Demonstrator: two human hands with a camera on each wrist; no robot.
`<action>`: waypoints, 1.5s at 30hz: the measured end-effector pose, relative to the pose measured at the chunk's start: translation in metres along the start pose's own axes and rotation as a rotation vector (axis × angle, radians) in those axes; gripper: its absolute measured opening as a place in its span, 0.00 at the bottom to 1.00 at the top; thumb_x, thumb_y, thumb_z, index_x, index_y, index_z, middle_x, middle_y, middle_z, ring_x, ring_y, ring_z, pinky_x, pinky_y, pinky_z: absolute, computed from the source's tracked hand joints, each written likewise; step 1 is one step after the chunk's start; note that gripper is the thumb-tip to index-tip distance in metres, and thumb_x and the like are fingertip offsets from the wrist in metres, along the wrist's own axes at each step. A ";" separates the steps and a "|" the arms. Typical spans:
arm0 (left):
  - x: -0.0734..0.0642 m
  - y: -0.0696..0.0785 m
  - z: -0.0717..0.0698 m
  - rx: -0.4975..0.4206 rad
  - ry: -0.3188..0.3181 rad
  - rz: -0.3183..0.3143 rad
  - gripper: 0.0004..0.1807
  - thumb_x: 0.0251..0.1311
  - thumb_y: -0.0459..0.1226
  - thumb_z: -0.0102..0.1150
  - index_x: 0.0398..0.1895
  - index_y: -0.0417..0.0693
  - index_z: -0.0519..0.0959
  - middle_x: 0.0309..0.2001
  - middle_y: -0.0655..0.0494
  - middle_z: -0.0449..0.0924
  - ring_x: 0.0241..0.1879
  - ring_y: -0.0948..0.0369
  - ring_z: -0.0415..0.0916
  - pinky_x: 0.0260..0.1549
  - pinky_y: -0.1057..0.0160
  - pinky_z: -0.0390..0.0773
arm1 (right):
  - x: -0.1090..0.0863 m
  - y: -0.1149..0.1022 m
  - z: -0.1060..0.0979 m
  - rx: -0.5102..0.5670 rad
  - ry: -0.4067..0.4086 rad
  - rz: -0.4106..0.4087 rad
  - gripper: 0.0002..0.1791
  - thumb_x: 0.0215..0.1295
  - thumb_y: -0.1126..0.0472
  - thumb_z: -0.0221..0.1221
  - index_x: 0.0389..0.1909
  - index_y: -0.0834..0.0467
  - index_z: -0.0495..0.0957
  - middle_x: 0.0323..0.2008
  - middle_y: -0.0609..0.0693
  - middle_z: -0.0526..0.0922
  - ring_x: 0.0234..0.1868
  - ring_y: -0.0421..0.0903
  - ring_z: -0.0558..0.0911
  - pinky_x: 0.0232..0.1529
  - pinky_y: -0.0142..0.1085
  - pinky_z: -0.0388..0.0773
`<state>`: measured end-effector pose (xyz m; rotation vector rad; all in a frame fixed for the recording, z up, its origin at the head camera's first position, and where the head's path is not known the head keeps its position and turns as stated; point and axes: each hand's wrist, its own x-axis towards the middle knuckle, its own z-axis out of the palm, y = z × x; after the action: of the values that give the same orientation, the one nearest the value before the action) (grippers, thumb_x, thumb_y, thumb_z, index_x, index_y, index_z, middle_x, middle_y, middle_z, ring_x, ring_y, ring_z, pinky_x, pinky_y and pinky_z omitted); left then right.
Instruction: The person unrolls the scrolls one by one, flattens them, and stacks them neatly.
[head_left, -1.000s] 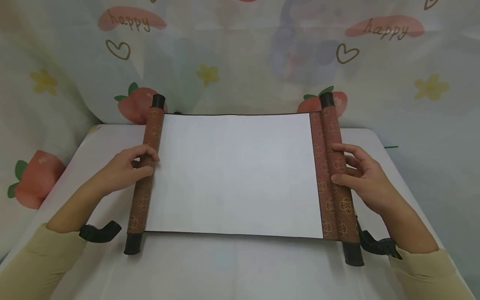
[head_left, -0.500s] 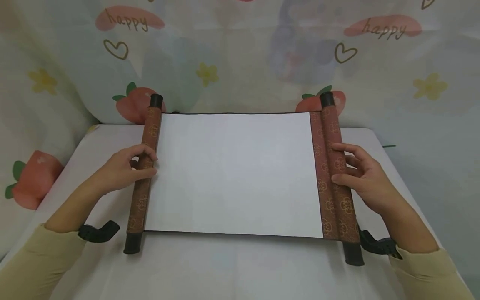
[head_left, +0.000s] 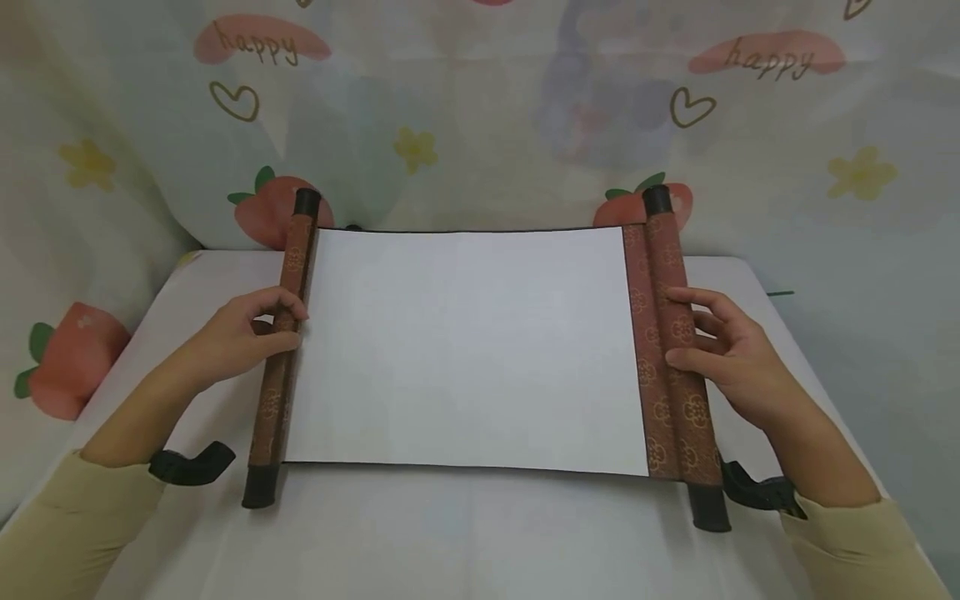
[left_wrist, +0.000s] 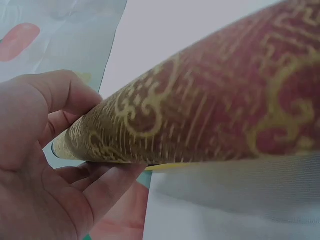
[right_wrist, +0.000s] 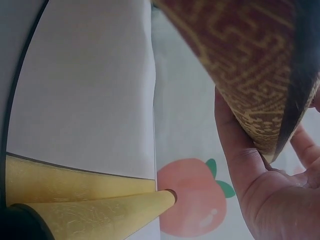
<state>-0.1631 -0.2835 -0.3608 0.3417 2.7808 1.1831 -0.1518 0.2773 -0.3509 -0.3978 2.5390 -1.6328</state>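
Note:
A hanging scroll (head_left: 465, 350) lies partly unrolled across the white table, its blank white paper facing up. Both rollers wear reddish-brown brocade with gold flowers and black end knobs. My left hand (head_left: 243, 333) grips the left roller (head_left: 272, 408) near its middle, thumb on the near side and fingers over the top. In the left wrist view the left hand (left_wrist: 65, 135) holds the patterned roll (left_wrist: 200, 100). On the other side, my right hand (head_left: 731, 354) pinches the right roller (head_left: 690, 408), beside a brocade border strip. In the right wrist view, fingers (right_wrist: 240, 145) touch brown brocade (right_wrist: 250, 65).
A white table (head_left: 450, 542) extends under the scroll to the front. Behind it hangs a cloth backdrop (head_left: 480, 100) printed with peaches, hearts and "happy". Black curved straps (head_left: 193, 464) show at both wrists. A gold-looking roller (right_wrist: 100, 215) shows in the right wrist view.
My left hand and the left roller have shifted slightly left, and the roller looks a little turned. Slightly more white paper shows. The right hand stays almost in place on its roller.

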 end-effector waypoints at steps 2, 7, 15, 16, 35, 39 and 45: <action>0.000 -0.001 0.000 -0.002 0.003 0.002 0.12 0.57 0.31 0.57 0.45 0.50 0.73 0.40 0.55 0.70 0.39 0.61 0.64 0.35 0.68 0.70 | 0.000 0.000 0.000 0.000 -0.001 -0.002 0.37 0.60 0.70 0.57 0.68 0.48 0.54 0.58 0.56 0.62 0.50 0.44 0.75 0.36 0.36 0.78; 0.002 -0.001 0.000 0.009 -0.011 -0.026 0.14 0.56 0.37 0.61 0.45 0.51 0.72 0.42 0.55 0.70 0.40 0.60 0.66 0.36 0.64 0.71 | 0.000 -0.002 -0.001 -0.007 0.001 -0.008 0.37 0.60 0.71 0.57 0.68 0.48 0.54 0.57 0.56 0.62 0.49 0.44 0.76 0.35 0.36 0.78; 0.000 0.005 -0.004 -0.008 -0.008 -0.012 0.17 0.53 0.41 0.65 0.44 0.51 0.72 0.41 0.55 0.70 0.38 0.59 0.67 0.32 0.64 0.71 | 0.001 -0.001 -0.003 -0.020 0.008 -0.011 0.37 0.60 0.70 0.57 0.68 0.48 0.55 0.56 0.56 0.63 0.49 0.44 0.76 0.35 0.36 0.78; -0.001 0.005 -0.004 -0.013 -0.003 -0.002 0.15 0.53 0.40 0.64 0.43 0.51 0.72 0.40 0.55 0.70 0.38 0.59 0.67 0.32 0.65 0.71 | 0.001 -0.001 -0.003 -0.017 0.008 -0.010 0.37 0.60 0.70 0.57 0.68 0.48 0.55 0.57 0.56 0.63 0.49 0.44 0.76 0.35 0.36 0.78; 0.000 -0.003 -0.008 0.016 -0.004 -0.022 0.12 0.59 0.31 0.53 0.45 0.50 0.72 0.43 0.56 0.72 0.40 0.59 0.68 0.33 0.66 0.72 | -0.003 0.004 -0.010 -0.039 0.018 0.032 0.37 0.61 0.70 0.57 0.68 0.46 0.54 0.57 0.54 0.63 0.49 0.42 0.76 0.35 0.36 0.78; 0.000 -0.001 -0.008 0.048 -0.005 -0.041 0.11 0.59 0.35 0.55 0.46 0.53 0.74 0.42 0.57 0.72 0.39 0.60 0.66 0.33 0.64 0.71 | -0.003 0.007 -0.010 -0.011 0.018 0.022 0.37 0.60 0.71 0.57 0.68 0.47 0.54 0.57 0.55 0.62 0.49 0.43 0.76 0.35 0.36 0.78; 0.000 0.001 -0.006 0.055 0.003 -0.035 0.18 0.52 0.45 0.65 0.44 0.53 0.72 0.41 0.56 0.72 0.40 0.59 0.67 0.33 0.62 0.71 | -0.004 0.009 -0.009 0.016 0.014 0.017 0.37 0.60 0.71 0.56 0.68 0.48 0.55 0.57 0.56 0.62 0.49 0.43 0.76 0.35 0.35 0.78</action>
<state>-0.1637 -0.2871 -0.3563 0.2954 2.8139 1.1029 -0.1517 0.2899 -0.3559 -0.3633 2.5306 -1.6550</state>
